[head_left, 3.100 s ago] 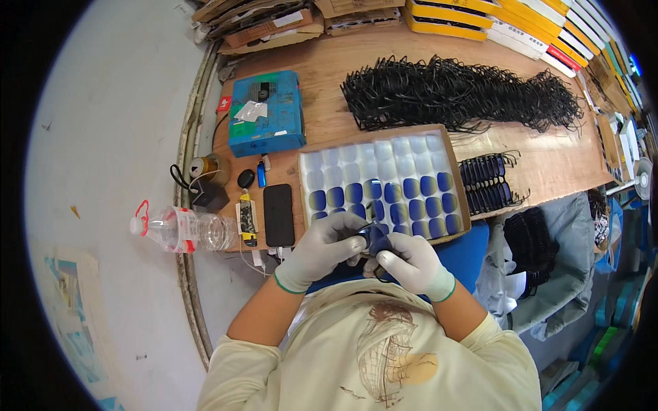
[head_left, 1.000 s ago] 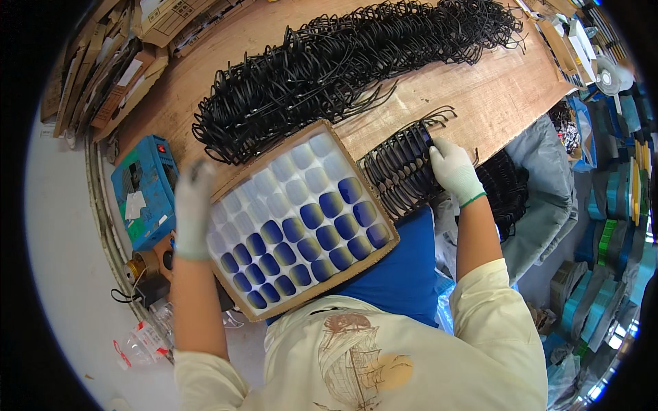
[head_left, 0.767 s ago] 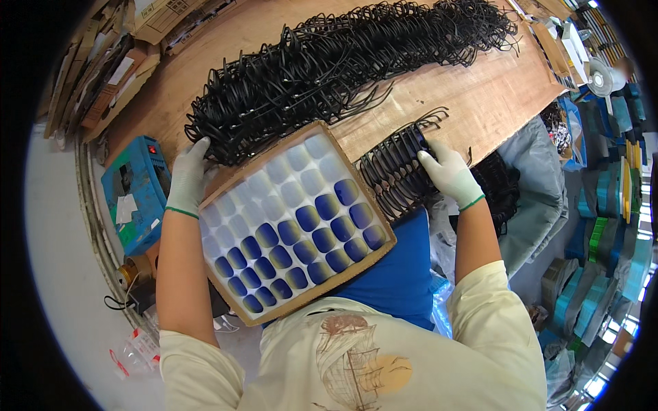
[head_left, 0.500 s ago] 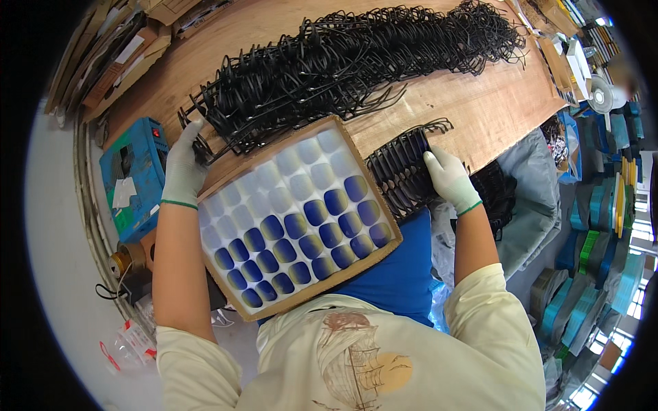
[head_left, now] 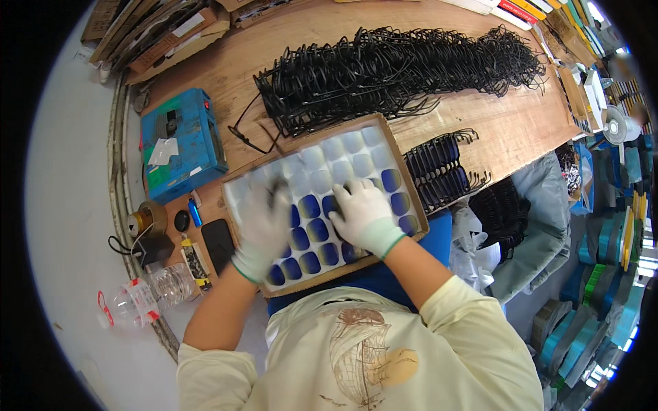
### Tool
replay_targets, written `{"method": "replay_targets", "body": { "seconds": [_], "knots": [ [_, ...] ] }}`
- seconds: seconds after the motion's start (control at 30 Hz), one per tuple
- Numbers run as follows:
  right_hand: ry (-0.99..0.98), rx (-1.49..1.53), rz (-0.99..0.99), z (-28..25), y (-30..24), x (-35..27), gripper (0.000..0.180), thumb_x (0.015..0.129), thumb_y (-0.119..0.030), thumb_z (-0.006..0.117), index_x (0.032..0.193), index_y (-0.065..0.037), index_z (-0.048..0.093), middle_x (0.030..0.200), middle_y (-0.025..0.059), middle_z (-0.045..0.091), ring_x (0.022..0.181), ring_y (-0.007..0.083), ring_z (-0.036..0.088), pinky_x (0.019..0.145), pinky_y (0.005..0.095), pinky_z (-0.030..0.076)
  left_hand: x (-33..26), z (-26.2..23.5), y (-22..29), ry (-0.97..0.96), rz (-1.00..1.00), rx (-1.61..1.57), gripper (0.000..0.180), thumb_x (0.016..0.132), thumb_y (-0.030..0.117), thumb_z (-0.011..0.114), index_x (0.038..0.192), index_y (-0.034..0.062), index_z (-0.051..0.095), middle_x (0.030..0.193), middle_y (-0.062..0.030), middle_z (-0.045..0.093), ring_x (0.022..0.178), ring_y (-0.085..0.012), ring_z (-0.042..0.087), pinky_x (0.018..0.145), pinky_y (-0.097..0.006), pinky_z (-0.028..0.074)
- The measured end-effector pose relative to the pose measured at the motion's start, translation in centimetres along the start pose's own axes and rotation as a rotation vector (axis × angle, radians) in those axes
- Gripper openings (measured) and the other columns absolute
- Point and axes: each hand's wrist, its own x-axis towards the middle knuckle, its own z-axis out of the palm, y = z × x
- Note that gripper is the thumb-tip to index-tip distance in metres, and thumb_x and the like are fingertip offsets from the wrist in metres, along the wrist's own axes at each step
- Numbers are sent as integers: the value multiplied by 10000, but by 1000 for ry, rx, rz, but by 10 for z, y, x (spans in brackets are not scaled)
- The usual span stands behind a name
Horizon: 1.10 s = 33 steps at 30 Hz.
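Head view: looks down on a shallow cardboard tray (head_left: 419, 198) at the near edge of the wooden table (head_left: 521, 127), set at a slant and laid out with rows of lenses (head_left: 317, 230). Shows rounded, nearly square shapes, smooth and glossy: deep blue shading into yellowish grey in the nearer rows, pale and cloudy on a white bed in the farther ones. Over the left part of the tray, finds the left hand (head_left: 264, 222) smeared by blur, in a whitish knit glove with a green cuff hem and with something dark at the fingertips; cannot tell whether clamped on it. Over the middle lenses, finds the right hand (head_left: 363, 214), gloved alike, with thumb and forefinger apart beside a blue lens; cannot tell whether gripping it. Beyond the tray, takes in a tangled heap of black spectacle frames (head_left: 404, 72), wiry, with thin arms straggling from the left end. Right of the tray, includes a tidy stack of dark-lensed glasses (head_left: 439, 168). Farther left, adds a scuffed blue box (head_left: 199, 130), a flat black phone (head_left: 218, 243) and a clear plastic bottle (head_left: 147, 294).
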Motion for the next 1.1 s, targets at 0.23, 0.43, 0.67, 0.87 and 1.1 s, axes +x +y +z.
{"method": "replay_targets", "body": {
  "seconds": [0.23,0.43,0.67,0.87,1.1],
  "knots": [
    [100,54,-29,13,-12,-4,245,821,-238,732,954,-40,677,1027,159,631,998,367,606,839,457,515,-137,-24,36,-322,-155,-259,227,964,145,572,1065,-50,627,896,-233,661,788,-378,665,763,-427,532],
    [283,503,-431,-45,-46,-66,146,867,-71,684,1006,-48,647,902,139,661,839,355,660,735,445,537,-121,-38,45,-118,-277,-484,279,1040,167,488,1180,-64,557,933,-134,720,841,-197,692,778,-343,551],
    [321,702,-293,-54,-75,-101,269,876,-36,697,1144,-41,683,960,151,680,787,343,673,694,375,557,-125,-30,65,-315,-161,-306,279,1051,170,472,1166,-69,558,836,-169,703,758,-293,710,720,-378,554],
    [-125,1327,91,-50,-62,-102,196,949,-121,664,1088,18,665,878,74,669,758,128,616,742,291,530,-135,-41,69,-358,-173,-501,353,1072,280,491,1118,-58,583,844,-109,711,756,-148,666,709,-288,530],
    [1,931,-89,-59,-72,-103,217,936,-173,678,974,38,708,777,134,646,658,196,600,638,329,492,-136,-52,73,-319,-165,-454,310,1055,208,507,1136,-79,590,808,-110,704,738,-158,679,696,-303,541]
  ]
}}
